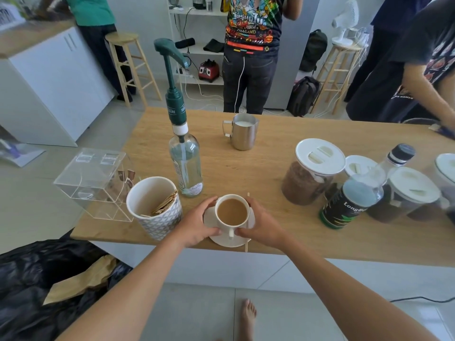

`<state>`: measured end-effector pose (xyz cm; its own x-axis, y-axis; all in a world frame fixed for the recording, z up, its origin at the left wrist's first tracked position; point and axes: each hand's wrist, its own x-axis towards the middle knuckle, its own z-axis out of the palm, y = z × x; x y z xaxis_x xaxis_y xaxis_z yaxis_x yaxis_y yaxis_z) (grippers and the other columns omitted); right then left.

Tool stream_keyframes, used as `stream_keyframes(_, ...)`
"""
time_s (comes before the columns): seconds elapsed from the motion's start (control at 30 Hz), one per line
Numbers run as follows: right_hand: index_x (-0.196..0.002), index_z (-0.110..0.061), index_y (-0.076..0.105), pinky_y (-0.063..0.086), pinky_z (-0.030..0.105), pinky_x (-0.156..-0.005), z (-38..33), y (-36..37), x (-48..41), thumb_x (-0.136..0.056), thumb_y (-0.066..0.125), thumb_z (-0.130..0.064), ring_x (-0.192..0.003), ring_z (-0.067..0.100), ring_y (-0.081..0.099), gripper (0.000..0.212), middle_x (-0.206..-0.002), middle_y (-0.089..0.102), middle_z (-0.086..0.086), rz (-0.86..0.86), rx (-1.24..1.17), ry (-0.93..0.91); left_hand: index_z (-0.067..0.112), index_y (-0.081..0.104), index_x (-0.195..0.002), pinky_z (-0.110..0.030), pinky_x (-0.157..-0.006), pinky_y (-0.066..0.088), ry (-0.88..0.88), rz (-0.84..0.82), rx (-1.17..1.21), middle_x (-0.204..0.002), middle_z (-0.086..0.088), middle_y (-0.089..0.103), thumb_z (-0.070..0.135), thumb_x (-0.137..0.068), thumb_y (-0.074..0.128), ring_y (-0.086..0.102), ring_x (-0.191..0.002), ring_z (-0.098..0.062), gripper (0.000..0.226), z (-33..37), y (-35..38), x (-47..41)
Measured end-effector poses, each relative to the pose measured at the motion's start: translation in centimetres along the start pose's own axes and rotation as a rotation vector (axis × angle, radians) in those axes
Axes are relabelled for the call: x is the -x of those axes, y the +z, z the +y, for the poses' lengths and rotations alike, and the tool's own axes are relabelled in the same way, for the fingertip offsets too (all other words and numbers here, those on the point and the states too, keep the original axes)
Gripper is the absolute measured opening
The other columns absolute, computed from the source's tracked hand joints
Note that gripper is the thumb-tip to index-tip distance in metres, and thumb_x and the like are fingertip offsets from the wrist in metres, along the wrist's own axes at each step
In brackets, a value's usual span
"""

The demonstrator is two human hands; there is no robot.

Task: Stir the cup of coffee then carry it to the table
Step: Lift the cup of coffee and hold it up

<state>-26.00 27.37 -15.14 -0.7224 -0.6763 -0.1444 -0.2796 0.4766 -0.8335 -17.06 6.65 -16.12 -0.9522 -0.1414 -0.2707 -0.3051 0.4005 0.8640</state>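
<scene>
The cup (227, 228) of milky coffee sits on its saucer (229, 241) at the near edge of the counter (246, 168), and the person has both hands on it. The left hand (197, 225) and the right hand (263, 225) each curl round a side of the saucer, thumbs tucked in by the cup's handle, grasping it as if about to lift. From where I stand, the coffee looks filled close to the brim, so a tilt or a quick first step would likely slop it over. The cup only rests on the saucer and could slide if the two hands do not rise together. A thin wooden stirrer (246, 244) lies loose across the saucer beneath the right hand, its end poking past the rim; it may well roll off on the way. The person's foot (247, 318) is bare on the tiled floor, black bags (37, 271) are heaped to the left, and a cable (423, 299) trails to the right, so a stumble or a hot drip would be unkind. As for writing, the green pump on the clear bottle (186, 166) appears to read "TEISSEIRE", the dark bottle (344, 207) shows "LongBe" before it turns away, and a bystander's shirt (251, 25) carries "2022" and "THAILAND".
</scene>
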Motion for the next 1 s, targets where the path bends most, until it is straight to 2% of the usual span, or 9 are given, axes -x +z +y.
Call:
stream_keyframes(0.13, -0.124, -0.047, 0.04, 0.038, 0.004, -0.079, -0.1, 0.0, -0.1, -0.068, 0.087, -0.025, -0.108, -0.013, 0.049, 0.076, -0.12, 0.052, -0.02, -0.012, -0.042, 0.048, 0.049, 0.038, -0.13, 0.003, -0.08, 0.034, -0.001, -0.009, 0.002, -0.12, 0.04, 0.047, 0.019, -0.066, 0.09, 0.046, -0.109, 0.02, 0.087, 0.1, 0.3, 0.0)
stream_keyframes(0.23, -0.115, -0.052, 0.043, 0.037, -0.004, -0.075, -0.1, 0.1, 0.0, -0.067, 0.087, -0.017, -0.101, -0.026, 0.048, 0.074, -0.115, 0.054, -0.027, -0.01, -0.089, 0.046, 0.039, 0.039, -0.14, 0.002, -0.083, 0.035, -0.012, -0.015, 0.047, -0.125, 0.031, 0.05, 0.025, -0.064, 0.092, 0.046, -0.113, 0.016, 0.094, 0.2, 0.6, -0.1)
stream_keyframes(0.37, -0.116, -0.048, 0.048, 0.038, -0.003, -0.075, 0.1, 0.2, 0.1, -0.068, 0.088, -0.014, -0.1, -0.024, 0.052, 0.07, -0.113, 0.058, -0.025, -0.001, -0.136, 0.037, 0.036, 0.038, -0.143, -0.011, -0.095, 0.035, -0.002, -0.014, 0.052, -0.133, 0.022, 0.052, 0.031, -0.062, 0.092, 0.046, -0.124, 0.004, 0.097, 0.4, 0.9, -0.2)
stream_keyframes(0.5, -0.117, -0.047, 0.051, 0.04, 0.0, -0.078, 0.2, 0.3, 0.0, -0.067, 0.089, -0.019, -0.103, -0.019, 0.054, 0.069, -0.112, 0.062, -0.024, 0.003, -0.148, 0.032, 0.037, 0.038, -0.143, -0.013, -0.096, 0.035, -0.001, -0.001, 0.036, -0.135, 0.02, 0.052, 0.034, -0.062, 0.092, 0.044, -0.128, 0.002, 0.098, 0.4, 1.0, -0.2)
stream_keyframes(0.7, -0.114, -0.049, 0.054, 0.044, 0.004, -0.075, -0.1, 0.0, -0.3, -0.064, 0.09, -0.022, -0.1, -0.014, 0.059, 0.067, -0.103, 0.065, -0.035, -0.017, -0.125, 0.035, 0.033, 0.044, -0.142, -0.032, -0.109, 0.038, 0.001, 0.024, 0.043, -0.134, 0.016, 0.056, 0.035, -0.059, 0.093, 0.048, -0.128, -0.005, 0.096, 0.7, 1.0, -0.2)
stream_keyframes(0.8, -0.121, -0.038, 0.057, 0.046, 0.012, -0.08, -0.5, -0.4, -0.6, -0.065, 0.089, -0.026, -0.101, -0.009, 0.06, 0.067, -0.106, 0.067, -0.022, -0.025, -0.133, 0.043, 0.044, 0.048, -0.132, -0.024, -0.1, 0.041, -0.001, 0.054, 0.054, -0.127, 0.023, 0.059, 0.036, -0.058, 0.092, 0.051, -0.122, 0.002, 0.086, 1.1, 0.7, -0.1)
stream_keyframes(0.83, -0.124, -0.036, 0.056, 0.045, 0.01, -0.081, -0.7, -0.6, -0.7, -0.065, 0.089, -0.026, -0.101, -0.01, 0.059, 0.068, -0.109, 0.066, -0.021, -0.027, -0.135, 0.037, 0.047, 0.048, -0.13, -0.02, -0.097, 0.041, 0.003, 0.062, 0.053, -0.124, 0.026, 0.059, 0.037, -0.058, 0.092, 0.051, -0.119, 0.007, 0.085, 1.3, 0.5, 0.0)
stream_keyframes(0.9, -0.128, -0.035, 0.055, 0.043, 0.006, -0.079, -1.3, -1.1, -1.0, -0.065, 0.089, -0.028, -0.104, -0.011, 0.058, 0.072, -0.113, 0.065, -0.021, -0.033, -0.138, 0.026, 0.045, 0.049, -0.131, -0.016, -0.092, 0.041, 0.02, 0.076, 0.063, -0.122, 0.028, 0.061, 0.035, -0.06, 0.092, 0.051, -0.113, 0.014, 0.084, 1.8, 0.0, 0.1)
stream_keyframes(1.0, -0.127, -0.038, 0.053, 0.044, 0.01, -0.085, -2.4, -1.9, -1.4, -0.065, 0.088, -0.03, -0.109, -0.006, 0.058, 0.072, -0.118, 0.064, -0.018, -0.044, -0.125, 0.008, 0.039, 0.049, -0.135, -0.02, -0.097, 0.042, 0.038, 0.085, 0.095, -0.123, 0.024, 0.062, 0.029, -0.064, 0.091, 0.052, -0.115, 0.013, 0.084, 2.8, -0.8, 0.2)
